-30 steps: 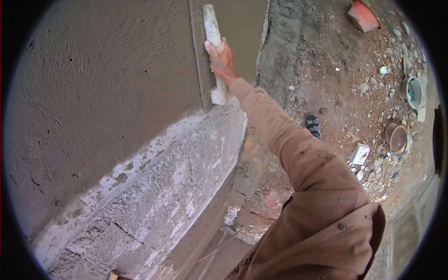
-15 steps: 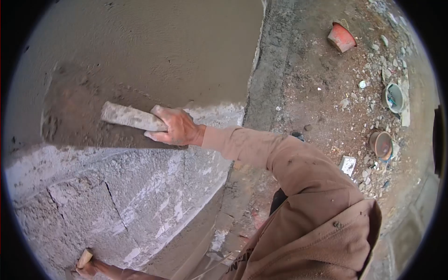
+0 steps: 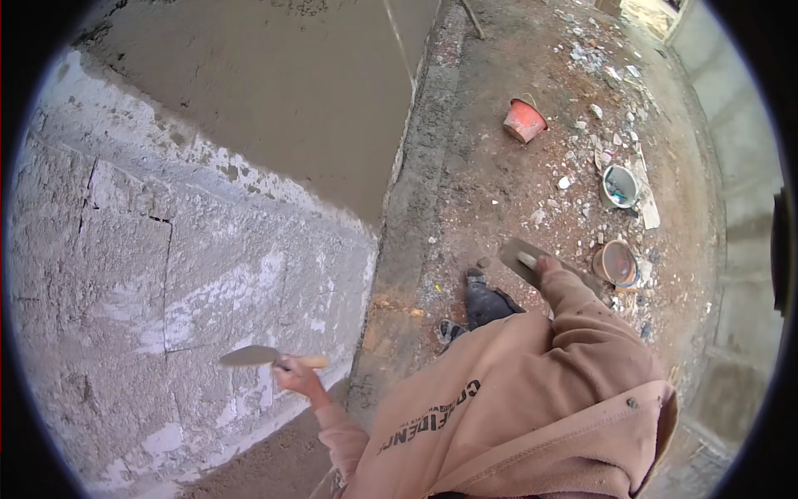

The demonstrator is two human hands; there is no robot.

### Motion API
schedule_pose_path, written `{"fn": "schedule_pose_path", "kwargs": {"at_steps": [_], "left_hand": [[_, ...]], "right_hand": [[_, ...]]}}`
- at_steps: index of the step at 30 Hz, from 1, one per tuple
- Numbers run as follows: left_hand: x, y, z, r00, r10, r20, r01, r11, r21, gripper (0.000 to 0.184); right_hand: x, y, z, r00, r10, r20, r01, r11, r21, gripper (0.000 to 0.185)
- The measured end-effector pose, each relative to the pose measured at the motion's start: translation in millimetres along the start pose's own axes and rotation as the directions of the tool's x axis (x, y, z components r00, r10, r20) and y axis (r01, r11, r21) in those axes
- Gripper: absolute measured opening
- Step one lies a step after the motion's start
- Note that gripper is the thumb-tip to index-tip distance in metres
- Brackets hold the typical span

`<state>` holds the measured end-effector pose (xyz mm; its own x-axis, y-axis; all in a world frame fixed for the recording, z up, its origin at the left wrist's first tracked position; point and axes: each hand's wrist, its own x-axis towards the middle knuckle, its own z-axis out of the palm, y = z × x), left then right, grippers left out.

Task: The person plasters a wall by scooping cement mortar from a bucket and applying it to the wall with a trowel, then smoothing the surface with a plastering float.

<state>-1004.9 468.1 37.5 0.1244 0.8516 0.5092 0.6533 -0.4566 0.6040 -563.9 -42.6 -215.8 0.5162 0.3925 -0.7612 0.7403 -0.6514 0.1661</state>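
Observation:
My left hand (image 3: 296, 376) is closed round the wooden handle of a pointed trowel (image 3: 252, 357), its blade directed left in front of the rough grey wall (image 3: 208, 274). On the other side, my right hand (image 3: 546, 266) grips a flat rectangular float (image 3: 525, 259) by its pale handle, held over the ground near my legs. Part of the float and most of the right fingers are hidden. Smooth wet plaster (image 3: 274, 100) covers the upper wall, with a ragged whitish edge below it.
A red bucket (image 3: 525, 121) lies tilted on the dirt ground. Further right stand a pale green bucket (image 3: 619, 187) and a brown bucket (image 3: 616, 264), among stones and rubble. A block wall (image 3: 740, 200) runs along the right. My feet show below the float.
My right hand has left the plaster and moved right with the float. My left hand, at the bottom edge before, has come up into view with the trowel. The view has shifted right.

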Motion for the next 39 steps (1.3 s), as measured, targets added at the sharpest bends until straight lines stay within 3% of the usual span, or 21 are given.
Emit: {"fn": "schedule_pose_path", "kwargs": {"at_steps": [1,2,3,5,8,11,14,18,21,22,24,27,29,31,33,36,39], "left_hand": [[-59.2,-25.5,12.8,0.960,-0.007,0.278,-0.027,0.993,0.117,0.019],[-116.8,-48.3,22.7,0.810,-0.318,0.493,0.198,0.939,0.280,0.021],[-168.3,-73.1,21.9,0.639,-0.447,0.626,0.222,0.886,0.407,0.022],[-233.4,-97.0,9.1,0.309,-0.616,0.725,0.183,0.786,0.590,0.024],[-256.4,-93.9,6.1,0.107,-0.685,0.721,0.093,0.729,0.679,0.028],[-246.1,-65.8,43.0,0.086,-0.685,0.723,0.032,0.727,0.686,0.032],[-220.8,-26.5,113.1,0.144,-0.632,0.761,-0.036,0.765,0.642,0.037],[-152.5,53.2,248.4,0.324,-0.480,0.816,-0.114,0.836,0.537,0.043],[-97.7,90.0,373.0,0.496,-0.328,0.804,-0.002,0.926,0.378,0.050],[-74.2,176.1,378.0,0.511,-0.310,0.802,0.031,0.939,0.343,0.050],[-54.9,231.7,425.4,0.518,-0.308,0.798,0.181,0.951,0.249,0.027],[-53.5,270.0,479.0,0.574,0.020,0.819,0.009,0.999,-0.030,0.023],[-60.4,330.0,482.9,0.425,-0.175,0.888,0.077,0.985,0.157,0.022],[-84.5,325.3,508.0,0.362,-0.222,0.905,0.141,0.973,0.183,0.025],[-118.1,277.9,535.5,0.362,-0.246,0.899,0.073,0.969,0.236,0.028],[-139.6,276.1,580.5,0.219,-0.451,0.865,0.044,0.891,0.453,0.027],[-126.2,310.1,648.2,0.130,-0.542,0.830,0.013,0.838,0.545,0.026]], "right_hand": [[-52.3,17.4,63.4,0.996,0.090,0.006,-0.090,0.992,0.094,0.040],[-43.5,42.4,180.7,0.936,0.339,0.098,-0.349,0.844,0.407,0.038],[-100.1,57.4,208.3,0.889,0.381,0.255,-0.454,0.807,0.377,0.038],[-185.4,62.9,232.7,0.778,0.440,0.448,-0.612,0.693,0.382,0.036],[-240.8,47.0,258.4,0.698,0.437,0.567,-0.709,0.538,0.457,0.035],[-243.5,31.5,265.9,0.694,0.387,0.607,-0.719,0.418,0.555,0.033],[-234.3,43.2,261.4,0.711,0.351,0.609,-0.703,0.336,0.627,0.031],[-180.7,99.2,235.1,0.753,0.364,0.548,-0.652,0.300,0.696,0.029],[-114.6,152.3,202.8,0.791,0.409,0.455,-0.589,0.306,0.748,0.027],[-88.0,172.6,192.0,0.799,0.429,0.421,-0.567,0.304,0.766,0.027],[-32.8,214.5,161.2,0.808,0.477,0.346,-0.518,0.296,0.802,0.026],[60.8,273.7,109.4,0.811,0.537,0.234,-0.448,0.312,0.838,0.024],[91.3,312.9,20.5,0.808,0.490,0.328,-0.519,0.328,0.789,0.032],[129.2,350.2,-40.9,0.779,0.522,0.346,-0.528,0.250,0.812,0.050],[193.7,383.2,-57.2,0.743,0.559,0.369,-0.564,0.226,0.794,0.045],[240.2,436.4,-133.5,0.806,0.433,0.403,-0.555,0.316,0.769,0.043],[385.0,501.9,-93.3,0.900,0.314,0.302,-0.432,0.553,0.713,0.039]]}}
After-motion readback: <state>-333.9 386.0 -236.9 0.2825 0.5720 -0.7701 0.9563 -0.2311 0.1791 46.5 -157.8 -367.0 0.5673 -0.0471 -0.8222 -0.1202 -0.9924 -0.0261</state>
